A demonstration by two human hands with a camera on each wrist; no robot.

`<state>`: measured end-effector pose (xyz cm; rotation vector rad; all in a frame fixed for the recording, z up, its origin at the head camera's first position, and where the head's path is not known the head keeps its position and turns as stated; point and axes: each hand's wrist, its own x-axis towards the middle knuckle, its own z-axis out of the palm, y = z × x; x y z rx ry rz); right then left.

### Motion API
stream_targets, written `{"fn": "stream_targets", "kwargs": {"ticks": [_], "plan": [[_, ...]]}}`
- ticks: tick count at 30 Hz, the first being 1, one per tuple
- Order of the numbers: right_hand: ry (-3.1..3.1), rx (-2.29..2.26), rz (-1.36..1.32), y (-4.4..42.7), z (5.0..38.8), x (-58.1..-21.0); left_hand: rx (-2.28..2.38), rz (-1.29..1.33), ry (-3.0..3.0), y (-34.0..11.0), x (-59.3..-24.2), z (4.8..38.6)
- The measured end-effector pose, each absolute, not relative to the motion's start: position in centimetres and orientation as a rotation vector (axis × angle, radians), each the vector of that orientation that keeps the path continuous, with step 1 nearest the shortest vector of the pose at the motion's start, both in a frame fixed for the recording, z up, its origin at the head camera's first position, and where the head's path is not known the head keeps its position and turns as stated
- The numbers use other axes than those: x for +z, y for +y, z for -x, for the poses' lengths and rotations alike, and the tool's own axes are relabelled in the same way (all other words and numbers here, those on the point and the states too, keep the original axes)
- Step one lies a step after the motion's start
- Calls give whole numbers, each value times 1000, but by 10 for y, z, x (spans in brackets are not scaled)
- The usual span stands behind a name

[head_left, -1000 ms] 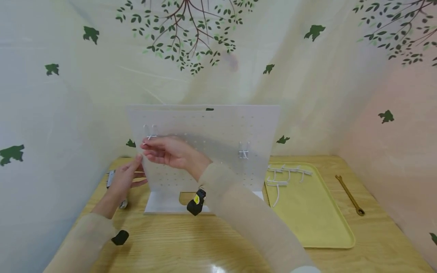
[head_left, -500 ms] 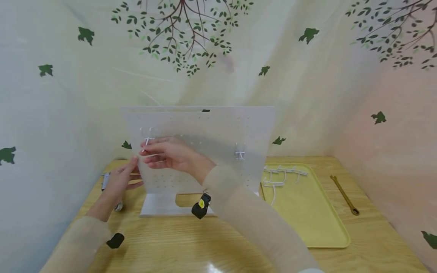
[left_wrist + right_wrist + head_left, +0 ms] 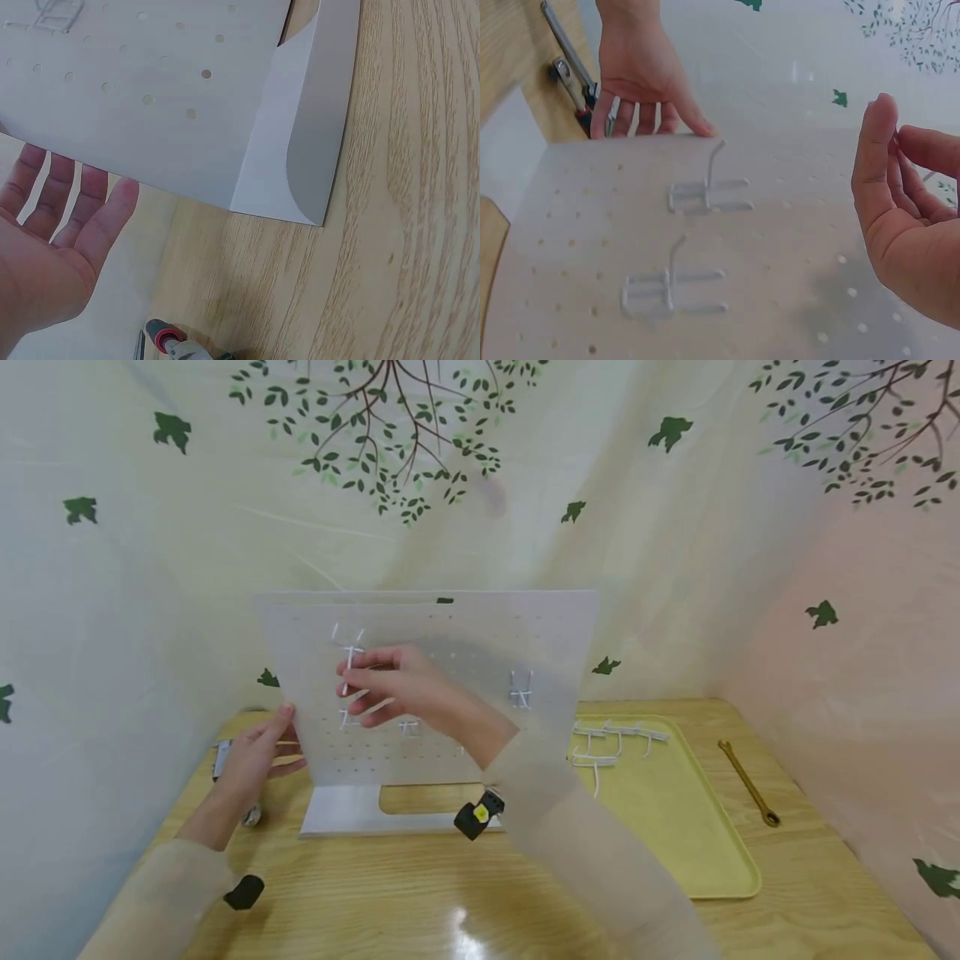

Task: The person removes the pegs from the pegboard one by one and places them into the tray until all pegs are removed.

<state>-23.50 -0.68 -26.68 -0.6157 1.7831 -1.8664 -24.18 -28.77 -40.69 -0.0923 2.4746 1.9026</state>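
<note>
My right hand (image 3: 401,689) pinches a white wire hook (image 3: 349,662) by its arm, its two prongs pointing up in front of the upper left of a white pegboard (image 3: 442,764). Whether the prongs touch the board I cannot tell. In the right wrist view the right hand (image 3: 911,202) hides most of that hook. My left hand (image 3: 251,760) touches the board's left side edge with fairly straight, spread fingers; the left wrist view shows the left hand (image 3: 60,240) at that edge. Two mounted hooks (image 3: 709,196) show near it, and another hook (image 3: 521,691) hangs further right.
A yellow tray (image 3: 705,835) to the right of the board holds several white hooks (image 3: 596,761). Beyond it lies a golden wrench (image 3: 748,782). Behind my left hand are tools, one with a red and dark handle (image 3: 161,334). A patterned curtain surrounds the table.
My right hand has drawn back from the board's left side and moved right, with the hook in its fingers. Hooks lower on the board have come into view. The left hand stays at the edge.
</note>
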Motion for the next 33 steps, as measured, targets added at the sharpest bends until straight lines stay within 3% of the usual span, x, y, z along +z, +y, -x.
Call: {"fn": "stream_targets", "kwargs": {"ticks": [13, 33], "plan": [[2076, -1770, 787, 79, 218, -264, 1879, 79, 2509, -287, -407, 240], [2414, -1794, 649, 192, 203, -249, 1924, 94, 2469, -286, -405, 238]]}}
